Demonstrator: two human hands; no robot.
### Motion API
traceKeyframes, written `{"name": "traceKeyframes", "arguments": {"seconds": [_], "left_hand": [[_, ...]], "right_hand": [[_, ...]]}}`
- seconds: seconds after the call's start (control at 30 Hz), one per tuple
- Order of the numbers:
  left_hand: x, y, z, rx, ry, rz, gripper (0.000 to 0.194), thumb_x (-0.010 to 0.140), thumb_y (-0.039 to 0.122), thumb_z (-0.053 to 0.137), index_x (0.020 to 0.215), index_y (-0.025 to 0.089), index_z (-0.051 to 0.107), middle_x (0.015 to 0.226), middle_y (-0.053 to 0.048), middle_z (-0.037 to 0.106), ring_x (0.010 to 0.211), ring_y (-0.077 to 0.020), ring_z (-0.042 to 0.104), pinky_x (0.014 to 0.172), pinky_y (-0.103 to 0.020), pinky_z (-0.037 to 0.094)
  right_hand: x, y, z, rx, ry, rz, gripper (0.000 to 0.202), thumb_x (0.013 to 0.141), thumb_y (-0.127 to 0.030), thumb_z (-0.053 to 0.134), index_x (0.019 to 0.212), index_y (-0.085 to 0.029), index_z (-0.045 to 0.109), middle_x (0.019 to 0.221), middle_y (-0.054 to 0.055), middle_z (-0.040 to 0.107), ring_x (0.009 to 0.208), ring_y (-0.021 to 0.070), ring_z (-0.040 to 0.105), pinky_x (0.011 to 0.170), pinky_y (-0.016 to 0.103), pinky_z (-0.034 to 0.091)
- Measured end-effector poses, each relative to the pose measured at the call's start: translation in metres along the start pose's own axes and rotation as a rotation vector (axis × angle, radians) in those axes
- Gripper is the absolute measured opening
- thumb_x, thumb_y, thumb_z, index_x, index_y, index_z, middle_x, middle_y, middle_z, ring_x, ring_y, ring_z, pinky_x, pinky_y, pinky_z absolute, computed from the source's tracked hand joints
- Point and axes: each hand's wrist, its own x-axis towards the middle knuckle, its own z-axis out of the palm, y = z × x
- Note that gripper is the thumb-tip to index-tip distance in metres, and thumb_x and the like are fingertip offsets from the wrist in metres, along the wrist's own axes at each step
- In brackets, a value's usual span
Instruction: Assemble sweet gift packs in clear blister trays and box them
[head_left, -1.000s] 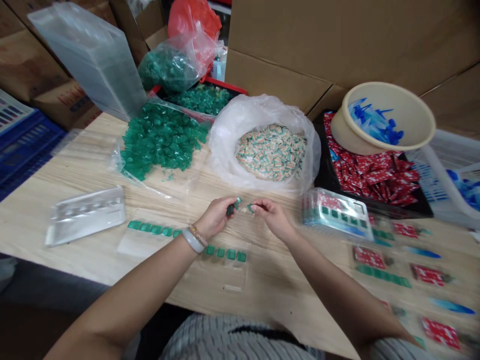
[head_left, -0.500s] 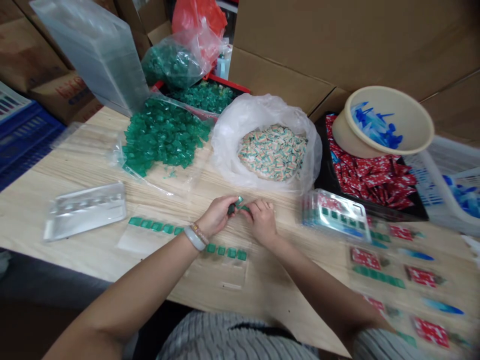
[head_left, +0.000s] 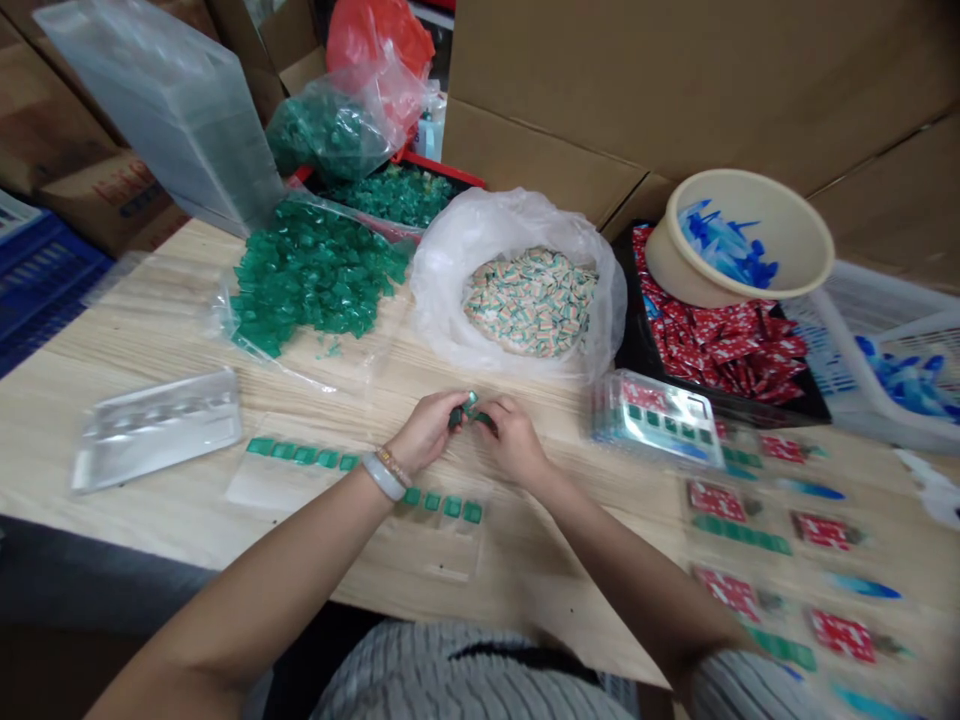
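Above the pale wooden table (head_left: 375,360), between the white plastic bag (head_left: 442,300) and the clear trays (head_left: 442,552), the left hand (head_left: 429,432) is pinched on small green pieces (head_left: 471,401), its own fingers covering how many. The right hand (head_left: 514,436) curls close beside them, but blur and its bent fingers hide the contact, so I cannot tell whether its tips are clamped on anything. The left forearm (head_left: 300,570) blocks part of the green squares (head_left: 452,507) on the trays, and the frame's left edge cuts off the blue crate (head_left: 45,285).
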Motion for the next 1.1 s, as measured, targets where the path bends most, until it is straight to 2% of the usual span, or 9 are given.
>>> {"name": "traceKeyframes", "arguments": {"seconds": [0.2,0.47,0.63,0.8,1.03,1.1], "left_hand": [[0.002,0.0,0.0,0.025,0.003,0.007,0.01,0.066,0.019,0.057,0.06,0.012,0.057,0.056,0.001,0.053,0.049,-0.0066,0.043,0.048,-0.021,0.03],[0.002,0.001,0.0,0.036,0.008,-0.004,0.01,0.064,0.021,0.058,0.06,0.012,0.057,0.055,0.002,0.052,0.049,-0.0065,0.043,0.048,-0.021,0.029],[0.0,0.003,0.0,0.033,-0.011,0.001,0.012,0.065,0.021,0.058,0.058,0.012,0.056,0.055,0.002,0.052,0.049,-0.0065,0.043,0.049,-0.022,0.029],[-0.001,0.003,0.0,0.027,-0.01,0.001,0.012,0.065,0.02,0.057,0.056,0.012,0.056,0.054,0.002,0.051,0.049,-0.0068,0.043,0.05,-0.022,0.029],[-0.002,0.004,-0.002,0.035,-0.005,0.001,0.013,0.064,0.022,0.06,0.057,0.013,0.055,0.053,0.002,0.051,0.05,-0.0073,0.043,0.049,-0.023,0.028],[-0.004,0.006,-0.003,0.044,-0.01,-0.019,0.012,0.064,0.022,0.059,0.057,0.012,0.056,0.053,0.001,0.051,0.05,-0.0073,0.043,0.048,-0.022,0.027]], "right_hand": [[0.0,0.011,-0.006,0.248,-0.002,-0.029,0.017,0.078,-0.013,0.052,0.091,-0.019,0.063,0.083,0.005,0.06,0.078,0.016,0.055,0.071,0.03,0.046],[-0.004,0.018,-0.004,0.318,0.039,-0.029,0.019,0.078,-0.018,0.054,0.094,-0.022,0.065,0.086,0.005,0.059,0.079,0.0148,0.057,0.068,0.028,0.048],[-0.005,0.015,0.001,0.296,0.084,-0.036,0.019,0.08,-0.021,0.054,0.095,-0.02,0.065,0.085,0.006,0.058,0.078,0.0158,0.057,0.07,0.03,0.048],[-0.007,0.01,-0.001,0.17,0.024,-0.048,0.021,0.082,-0.021,0.05,0.098,-0.02,0.064,0.088,0.007,0.058,0.084,0.0176,0.055,0.076,0.033,0.048],[-0.001,0.0,0.004,-0.041,-0.032,0.001,0.021,0.08,-0.02,0.05,0.093,-0.015,0.065,0.082,0.009,0.058,0.079,0.02,0.054,0.072,0.035,0.047],[0.0,-0.003,0.0,-0.029,-0.028,0.026,0.024,0.078,-0.023,0.054,0.098,-0.013,0.063,0.081,0.009,0.058,0.077,0.0203,0.054,0.071,0.035,0.047]]}}
